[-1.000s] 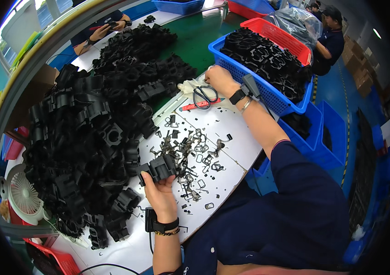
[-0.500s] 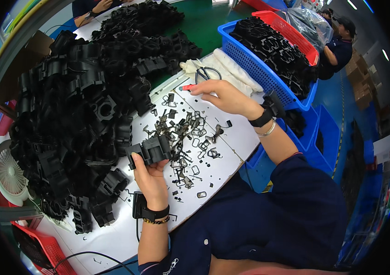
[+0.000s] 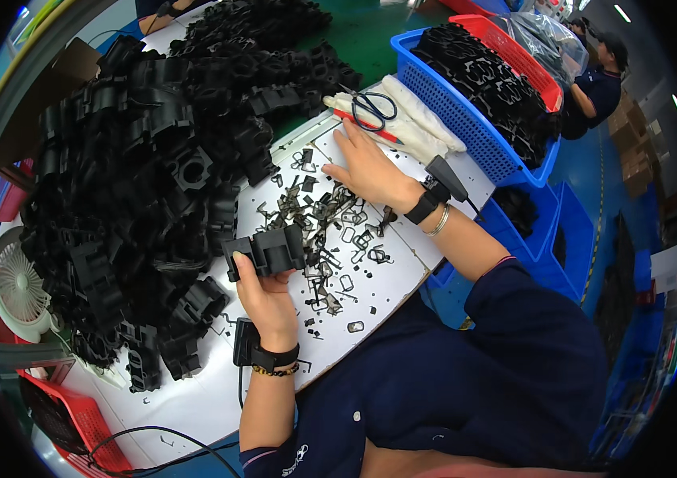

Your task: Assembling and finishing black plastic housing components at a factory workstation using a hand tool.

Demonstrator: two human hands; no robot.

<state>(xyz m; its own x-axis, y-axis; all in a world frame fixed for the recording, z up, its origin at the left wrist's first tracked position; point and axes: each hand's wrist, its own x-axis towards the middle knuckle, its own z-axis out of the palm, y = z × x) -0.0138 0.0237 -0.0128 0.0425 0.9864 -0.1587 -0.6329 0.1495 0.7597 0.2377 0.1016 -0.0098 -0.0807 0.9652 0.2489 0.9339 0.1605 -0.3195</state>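
My left hand is closed round a black molded plastic part with rounded hollows, held just above the table. My right hand lies open, palm down, its fingers stretched out and its thumb apart. Its fingertips are at a slim red stick-like tool on a folded white cloth; whether they touch it I cannot tell. Black-handled scissors rest on the same cloth. Between my hands, small black and metallic trimmings lie scattered on the white tabletop.
A large heap of black plastic parts covers the table's left side. A blue basket of black parts stands at the right, beside a red basket. A white fan is at the far left. Another person is at the right.
My right hand has let go of the red tool, which now lies on the cloth, and has lowered with its fingers stretched out. My left hand still holds the black part.
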